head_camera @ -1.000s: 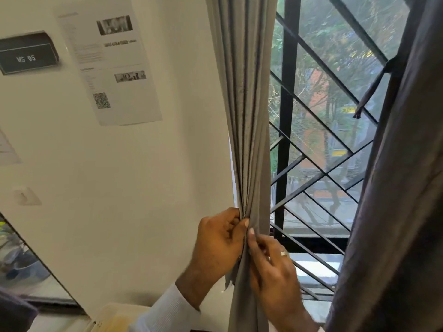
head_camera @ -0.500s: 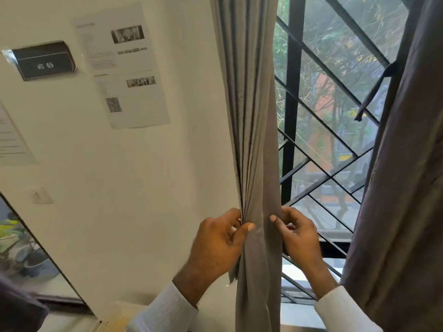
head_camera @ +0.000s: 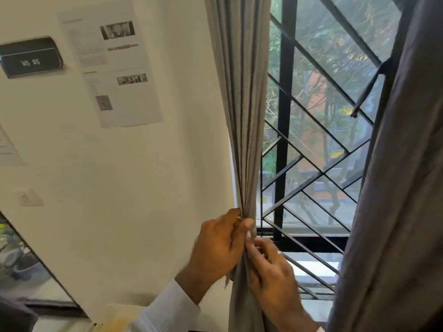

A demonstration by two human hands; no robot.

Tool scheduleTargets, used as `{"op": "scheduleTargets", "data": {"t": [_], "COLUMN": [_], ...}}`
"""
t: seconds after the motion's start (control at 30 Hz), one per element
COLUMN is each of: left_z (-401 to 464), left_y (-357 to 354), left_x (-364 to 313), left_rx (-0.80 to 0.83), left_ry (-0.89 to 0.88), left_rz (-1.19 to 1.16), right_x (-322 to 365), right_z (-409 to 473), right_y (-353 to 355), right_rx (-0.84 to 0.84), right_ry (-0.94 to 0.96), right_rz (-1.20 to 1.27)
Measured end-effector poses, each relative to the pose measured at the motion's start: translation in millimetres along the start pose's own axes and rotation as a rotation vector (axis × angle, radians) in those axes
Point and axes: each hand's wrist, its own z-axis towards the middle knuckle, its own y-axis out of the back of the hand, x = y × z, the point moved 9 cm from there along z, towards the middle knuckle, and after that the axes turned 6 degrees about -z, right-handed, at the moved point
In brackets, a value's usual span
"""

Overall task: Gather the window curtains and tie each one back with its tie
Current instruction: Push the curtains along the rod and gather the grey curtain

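Observation:
A grey curtain (head_camera: 242,97) hangs gathered into tight folds at the window's left edge. My left hand (head_camera: 219,245) grips the bundle from the left, thumb and fingers pinching the folds. Just below it, my right hand (head_camera: 271,271) pinches the cloth from the right side; a ring shows on one finger. Whether a tie is between my fingers is hidden. A darker curtain (head_camera: 393,188) hangs at the right, with a thin dark tie strip (head_camera: 368,92) dangling from its upper edge.
A black window grille (head_camera: 309,149) with diagonal bars stands behind the curtains. The white wall at the left carries a printed sheet (head_camera: 112,68), a dark sign (head_camera: 31,57) and a switch plate (head_camera: 26,198). A pale box edge (head_camera: 112,317) lies below.
My right hand has come back from the curtain's right side to the front of the bundle, just under my left hand. My left hand keeps its grip at the same height.

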Motion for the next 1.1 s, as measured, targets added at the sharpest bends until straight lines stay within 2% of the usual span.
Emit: {"op": "scheduleTargets", "data": {"t": [0.07, 0.13, 0.2, 0.23, 0.27, 0.33, 0.4, 0.5, 0.6, 0.67, 0.73, 0.8, 0.9, 0.97, 1.03, 1.1], "left_z": [2, 4, 4, 2, 1, -3, -4, 0, 0, -1, -3, -5, 1, 6, 8, 11], "left_y": [0, 5, 4, 1, -2, -8, -8, 3, 20, 24, 18, 5, -6, -8, -11, -12], "left_x": [3, 15, 27, 30, 30, 26, 25, 38, 42, 35, 29, 24, 20, 20, 27, 39], "left_rx": [0.023, 0.008, 0.037, 0.075, 0.122, 0.229, 0.265, 0.116, -0.081, -0.159, -0.183, -0.166, -0.113, -0.021, 0.083, 0.093], "left_ry": [-0.019, 0.005, 0.083, 0.119, 0.147, 0.169, 0.164, 0.190, 0.106, 0.044, 0.012, 0.004, 0.030, 0.009, 0.018, 0.071], "left_rz": [-0.067, -0.164, -0.358, -0.476, -0.582, -0.712, -0.737, -0.588, -0.184, 0.049, 0.135, 0.130, -0.057, -0.137, -0.128, -0.146], "right_x": [-3, -16, -50, -67, -75, -78, -76, -89, -85, -64, -32, -11, -2, -5, -2, -3], "right_z": [2, 9, 17, 22, 27, 36, 43, 45, 39, 34, 25, 15, 5, 3, 4, 6], "right_y": [8, 23, 31, 27, 19, 0, -6, 7, 23, 35, 39, 26, -1, -7, -7, -7], "right_rx": [0.054, -0.013, -0.137, -0.133, -0.067, 0.123, 0.187, -0.017, -0.159, -0.225, -0.253, -0.193, -0.029, 0.053, 0.103, 0.125], "right_ry": [0.046, 0.002, -0.216, -0.353, -0.455, -0.533, -0.564, -0.640, -0.574, -0.404, -0.224, -0.156, -0.111, -0.063, 0.069, 0.112], "right_rz": [0.080, 0.251, 0.396, 0.504, 0.638, 0.808, 0.897, 0.808, 0.666, 0.492, 0.292, 0.170, 0.122, 0.107, 0.033, 0.140]}}
